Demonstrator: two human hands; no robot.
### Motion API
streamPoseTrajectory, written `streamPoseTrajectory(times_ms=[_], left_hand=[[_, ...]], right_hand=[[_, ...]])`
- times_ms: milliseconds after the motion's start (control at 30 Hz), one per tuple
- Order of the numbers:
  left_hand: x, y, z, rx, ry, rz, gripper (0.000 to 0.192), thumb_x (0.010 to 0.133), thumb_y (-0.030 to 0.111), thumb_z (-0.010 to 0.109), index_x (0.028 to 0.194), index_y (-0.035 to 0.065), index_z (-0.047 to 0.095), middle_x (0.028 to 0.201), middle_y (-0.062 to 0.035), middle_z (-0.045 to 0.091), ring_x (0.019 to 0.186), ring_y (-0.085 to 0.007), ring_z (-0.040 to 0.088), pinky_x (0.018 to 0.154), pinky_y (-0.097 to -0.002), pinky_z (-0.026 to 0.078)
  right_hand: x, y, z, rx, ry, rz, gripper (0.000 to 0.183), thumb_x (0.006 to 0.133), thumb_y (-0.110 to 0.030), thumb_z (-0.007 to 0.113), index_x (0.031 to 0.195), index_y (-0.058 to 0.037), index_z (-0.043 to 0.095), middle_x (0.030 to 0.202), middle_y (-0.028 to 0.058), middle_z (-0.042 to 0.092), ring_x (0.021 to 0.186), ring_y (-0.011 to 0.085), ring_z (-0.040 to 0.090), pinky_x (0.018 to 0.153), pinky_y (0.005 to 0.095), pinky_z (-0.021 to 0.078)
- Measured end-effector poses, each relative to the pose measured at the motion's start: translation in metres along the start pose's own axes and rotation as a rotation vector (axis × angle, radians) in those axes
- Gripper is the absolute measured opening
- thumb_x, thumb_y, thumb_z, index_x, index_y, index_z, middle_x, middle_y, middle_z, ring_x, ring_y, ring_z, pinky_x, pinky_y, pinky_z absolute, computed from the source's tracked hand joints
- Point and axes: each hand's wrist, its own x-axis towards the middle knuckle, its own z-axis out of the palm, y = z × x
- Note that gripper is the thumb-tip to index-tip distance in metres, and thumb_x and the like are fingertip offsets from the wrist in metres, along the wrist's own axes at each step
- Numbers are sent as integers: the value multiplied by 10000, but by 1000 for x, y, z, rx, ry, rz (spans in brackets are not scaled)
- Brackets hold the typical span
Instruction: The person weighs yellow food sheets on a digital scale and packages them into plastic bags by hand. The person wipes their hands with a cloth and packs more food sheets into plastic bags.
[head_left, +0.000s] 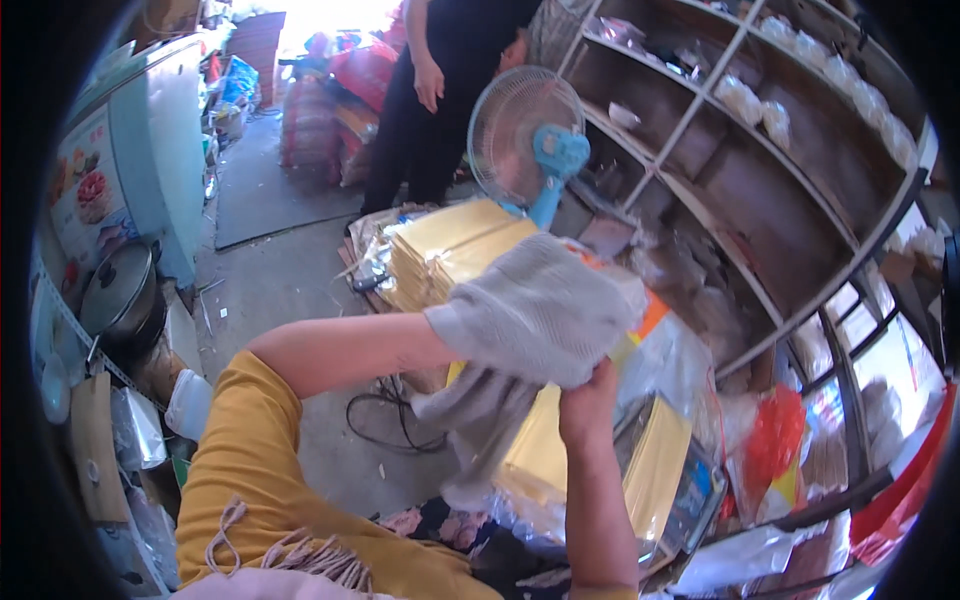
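Note:
A grey knitted fabric piece (551, 307), perhaps a garment, is raised in front of me above stacks of yellow paper. My left forearm (360, 349) runs into it, and the cloth covers that whole hand, so its fingers are hidden. At the fabric's lower right edge my right hand (589, 405) grips it. A loose grey part (487, 427) hangs down below. Yellow paper stacks lie behind the cloth (457, 240), beneath it (536, 442) and right of my right forearm (656, 472).
A blue fan (559, 150) stands beyond the stacks, with a person (450, 97) behind it. Metal shelving (705, 97) rises at right. A dark lidded pot (120, 289) sits at left. A black cable (397, 420) loops on the floor. A red plastic bag (776, 427) hangs at right.

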Motion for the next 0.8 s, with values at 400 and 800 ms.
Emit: streamPoseTrajectory(times_ms=[400, 800], left_hand=[[-136, -54, 65, 76, -222, -415, 433, 899, 142, 646, 1267, 29, 451, 1092, -57, 614, 1004, -114, 584, 869, -282, 478], [-147, -44, 115, -160, -430, -150, 566, 872, 60, 639, 1356, 93, 346, 1264, -69, 516, 1216, -190, 480, 1051, -349, 363]], right_hand=[[-135, 25, -48, 810, -126, 656, 758, 841, -354, 706, 1427, -48, 334, 1321, 191, 496, 1198, 265, 503, 1030, 426, 365], [-166, 6, -85, 754, -93, 694, 489, 934, -346, 581, 1260, 12, 517, 1193, 96, 600, 1073, 178, 568, 946, 328, 438]])
